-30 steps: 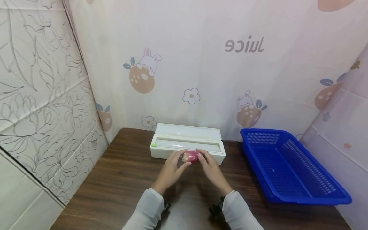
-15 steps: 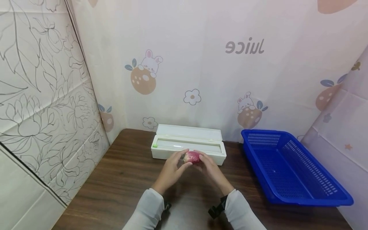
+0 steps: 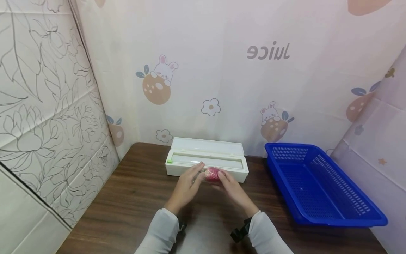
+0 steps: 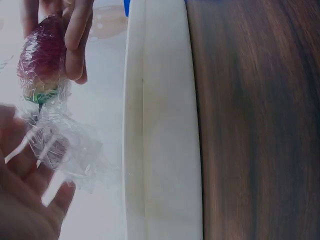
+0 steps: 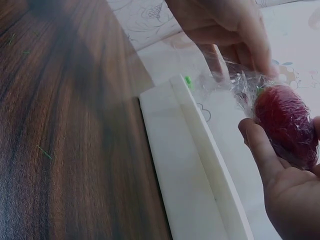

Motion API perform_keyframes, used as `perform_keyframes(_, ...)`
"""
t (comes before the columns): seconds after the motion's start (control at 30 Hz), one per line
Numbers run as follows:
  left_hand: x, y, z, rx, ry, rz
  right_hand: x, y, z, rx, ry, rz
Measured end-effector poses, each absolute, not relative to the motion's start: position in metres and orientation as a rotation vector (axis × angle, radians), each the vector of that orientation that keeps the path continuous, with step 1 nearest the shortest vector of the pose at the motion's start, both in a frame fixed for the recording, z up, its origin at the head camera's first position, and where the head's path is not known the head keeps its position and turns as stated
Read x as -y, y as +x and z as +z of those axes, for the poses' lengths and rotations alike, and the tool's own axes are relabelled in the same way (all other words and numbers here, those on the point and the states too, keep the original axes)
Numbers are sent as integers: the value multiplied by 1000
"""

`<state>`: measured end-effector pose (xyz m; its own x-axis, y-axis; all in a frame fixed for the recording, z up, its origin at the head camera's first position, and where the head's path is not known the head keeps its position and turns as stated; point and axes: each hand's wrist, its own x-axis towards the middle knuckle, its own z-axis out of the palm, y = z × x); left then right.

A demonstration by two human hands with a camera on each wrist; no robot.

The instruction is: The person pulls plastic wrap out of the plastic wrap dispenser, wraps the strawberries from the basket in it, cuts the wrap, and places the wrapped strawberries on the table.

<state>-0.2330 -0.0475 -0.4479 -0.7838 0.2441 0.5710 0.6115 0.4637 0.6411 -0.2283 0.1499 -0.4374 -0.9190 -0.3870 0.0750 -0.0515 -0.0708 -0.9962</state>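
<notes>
A red fruit [image 3: 211, 174], pale toward its green leafy end and with a short dark stem, is wrapped in clear cling film. It looks like a strawberry. My right hand [image 3: 235, 192] holds it between thumb and fingers, above the table in front of the white box. Loose, crumpled cling film [image 4: 75, 145] trails from the stem end in the left wrist view. Beside that film is my left hand [image 3: 185, 187], its fingers fairly straight and spread; whether they touch the film is hard to tell.
Behind the hands, a long white cling film dispenser box [image 3: 207, 171] stands with its lid [image 3: 207, 145] raised and a small green slider at its left end. A blue plastic basket [image 3: 285, 192] is at the right of the brown wooden table [image 3: 127, 197]. Patterned curtains hang behind.
My left hand has let go of the fruit's stem end and drawn slightly left, its fingers straighter. The right hand keeps its hold on the fruit.
</notes>
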Motion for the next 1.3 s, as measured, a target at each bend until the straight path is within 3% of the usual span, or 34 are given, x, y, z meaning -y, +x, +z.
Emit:
perform_keyframes(0.27, 48, -235, -451, 2247, -478, -1170, -147, -227, -439, -2026, -427, -2174)
perform_keyframes(0.73, 44, -233, -452, 2246, -404, -1338, -143, -225, -438, -1903, -439, -2378)
perform_keyframes(1.3, 36, -232, -452, 2436, -448, -1383, -143, -227, -435, -2201, -347, -2218)
